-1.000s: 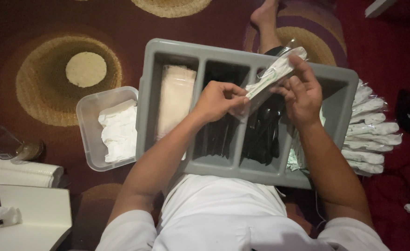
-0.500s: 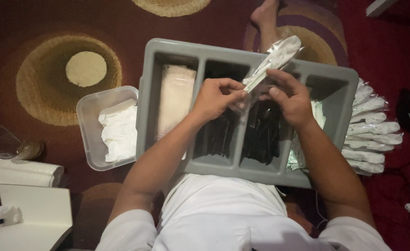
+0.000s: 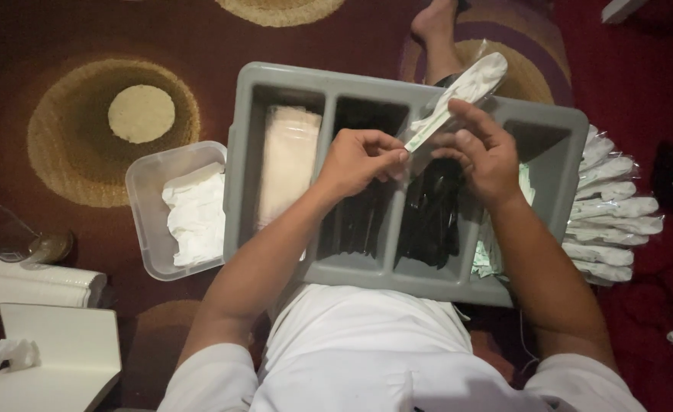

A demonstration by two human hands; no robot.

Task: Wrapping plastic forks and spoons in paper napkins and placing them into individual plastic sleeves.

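A grey divided tray (image 3: 245, 160) rests on my lap, with white napkins in its left compartment and black cutlery (image 3: 428, 221) in the middle ones. Above it, both hands hold one long white wrapped cutlery packet (image 3: 466, 91) in a clear sleeve. My left hand (image 3: 359, 162) pinches the packet's lower end. My right hand (image 3: 483, 152) grips it higher up, and the packet's rounded top points toward the tray's far edge.
A clear plastic tub (image 3: 147, 200) with white tissue sits left of the tray. A fan of finished wrapped packets (image 3: 611, 210) lies to the right. A paper roll (image 3: 31, 281), a glass (image 3: 27, 246) and a white box (image 3: 54, 351) sit at lower left on patterned carpet.
The packet has swung from lying nearly flat to pointing up and away, and both hands shifted slightly lower along it.
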